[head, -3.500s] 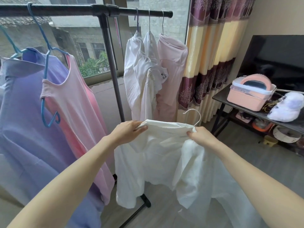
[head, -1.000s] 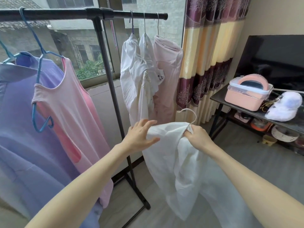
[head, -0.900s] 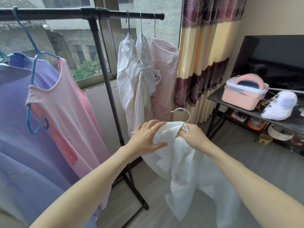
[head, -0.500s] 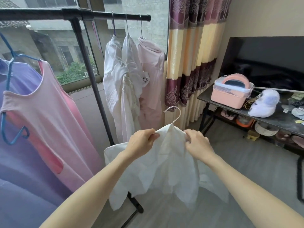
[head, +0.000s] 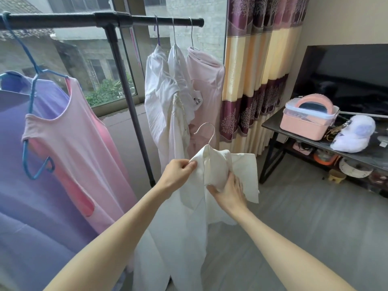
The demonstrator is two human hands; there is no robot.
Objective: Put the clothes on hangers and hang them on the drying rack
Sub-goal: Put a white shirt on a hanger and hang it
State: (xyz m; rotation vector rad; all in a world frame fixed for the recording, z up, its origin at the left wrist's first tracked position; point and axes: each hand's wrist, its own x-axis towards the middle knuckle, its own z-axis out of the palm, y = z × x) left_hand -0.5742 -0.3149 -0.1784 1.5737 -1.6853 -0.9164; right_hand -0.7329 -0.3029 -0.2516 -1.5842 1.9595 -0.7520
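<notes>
Left hand: left hand (head: 178, 172), arm stretched forward, thumb and fingers pinching the edge of the white cloth garment (head: 189, 217) near its top.
Right hand: right hand (head: 227, 190), palm turned toward the fabric, fingers gripping a bunched fold.
Garment: draped on a thin silver wire hanger (head: 206, 133), held in front of the black metal drying rack (head: 109, 19), hook free of the bar.
Rack: pink sleeveless top (head: 69, 156) and other clothes hang there.

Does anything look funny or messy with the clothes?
Yes. The white cloth garment sits bunched and lopsided on its thin metal hanger, gripped by the left hand and right hand.
</notes>
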